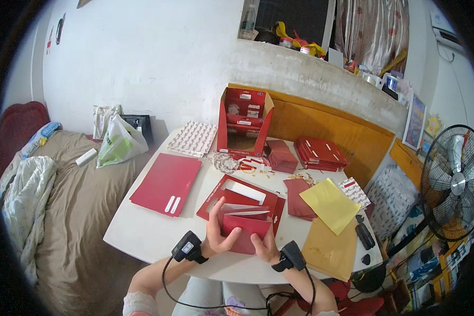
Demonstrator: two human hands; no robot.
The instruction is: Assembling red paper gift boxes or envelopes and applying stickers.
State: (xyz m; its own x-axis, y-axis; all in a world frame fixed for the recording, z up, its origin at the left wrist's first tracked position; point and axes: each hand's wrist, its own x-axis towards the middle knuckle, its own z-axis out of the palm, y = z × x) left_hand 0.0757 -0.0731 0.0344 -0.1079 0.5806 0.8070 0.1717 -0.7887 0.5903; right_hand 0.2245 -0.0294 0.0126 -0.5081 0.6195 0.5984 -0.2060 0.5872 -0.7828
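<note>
At the near edge of the white table [142, 231], both hands are working on a small red envelope [246, 231]. The left hand [217, 237] is pinching its left side, thumb lying across the front and fingers reaching up behind the flap; the right hand [264, 246] is gripping the lower right corner, fingers pressed together on the paper. So the envelope is sitting between the two grips, held just above the tabletop, over the red die-cut sheet [237, 197]. Judging from this, the thin paper could be creasing crookedly if the thumbs are pressing unevenly, or slipping loose. A yellow sheet [329, 204] and a red folder [166, 181] are lying well apart from it.
</note>
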